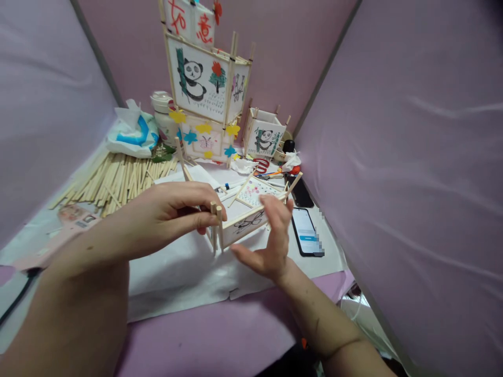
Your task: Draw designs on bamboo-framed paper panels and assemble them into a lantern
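Note:
A wooden stick frame [245,225] with white paper panels, one showing a black drawing, is tilted above the paper-covered table. My left hand [188,209] pinches the frame at its near corner, where two upright sticks stand side by side. Around the frame's right side is my right hand [273,238], thumb and fingers spread apart, the fingertips by the top edge of the drawn panel. Whether those fingertips touch the panel is unclear. Behind the frame lies a flat panel [257,191] with small coloured marks.
A tall paper-and-stick lantern [200,86] with panda drawings rises at the back, beside a smaller panda box [265,137]. Loose sticks [113,180] and a tissue pack [133,133] lie left. Two phones, one lit [307,233], and red-handled scissors [261,166] are right.

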Tool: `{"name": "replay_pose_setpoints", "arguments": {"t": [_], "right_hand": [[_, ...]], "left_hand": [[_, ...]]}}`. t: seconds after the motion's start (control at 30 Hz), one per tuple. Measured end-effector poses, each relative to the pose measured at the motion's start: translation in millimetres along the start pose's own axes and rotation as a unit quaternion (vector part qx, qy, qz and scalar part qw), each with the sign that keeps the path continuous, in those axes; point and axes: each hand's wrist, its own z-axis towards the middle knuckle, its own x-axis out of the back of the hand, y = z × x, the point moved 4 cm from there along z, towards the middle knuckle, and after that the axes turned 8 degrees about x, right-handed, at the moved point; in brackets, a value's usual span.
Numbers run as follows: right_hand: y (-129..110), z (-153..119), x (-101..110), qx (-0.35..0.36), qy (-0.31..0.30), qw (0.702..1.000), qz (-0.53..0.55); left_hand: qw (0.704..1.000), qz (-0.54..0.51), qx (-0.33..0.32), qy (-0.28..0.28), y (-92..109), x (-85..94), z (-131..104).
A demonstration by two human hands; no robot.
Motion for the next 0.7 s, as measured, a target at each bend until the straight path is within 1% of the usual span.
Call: {"name": "replay_pose_setpoints", "arguments": {"t": [0.03,0.1,0.13,0.2,0.37,0.53,0.7], "right_hand": [[-6,6,-1,0.017,-0.044,0.999,0.009],[-14,17,-4,0.034,-0.112,0.993,0.022],[-15,22,-6,0.032,-0.136,0.99,0.026],[-13,28,-10,0.028,-0.167,0.985,0.04],[-10,32,-11,0.045,-0.171,0.981,0.084],[-9,31,-8,0.047,-0.232,0.967,0.096],[-5,36,-9,0.082,-0.257,0.956,0.112]], "left_hand": [[1.0,0.002,0.0,0.003,0,0.1,0],[1.0,0.009,-0.001,0.013,1,0.4,-1],[1.0,0.011,-0.001,0.019,2,0.5,-1],[1.0,0.009,0.0,0.027,4,-0.1,-2],[0.999,-0.044,0.01,0.024,10,-2.5,-2],[0.997,-0.068,-0.011,0.038,9,-2.5,-2],[0.995,-0.09,-0.011,0.051,5,-3.0,-2]]}}
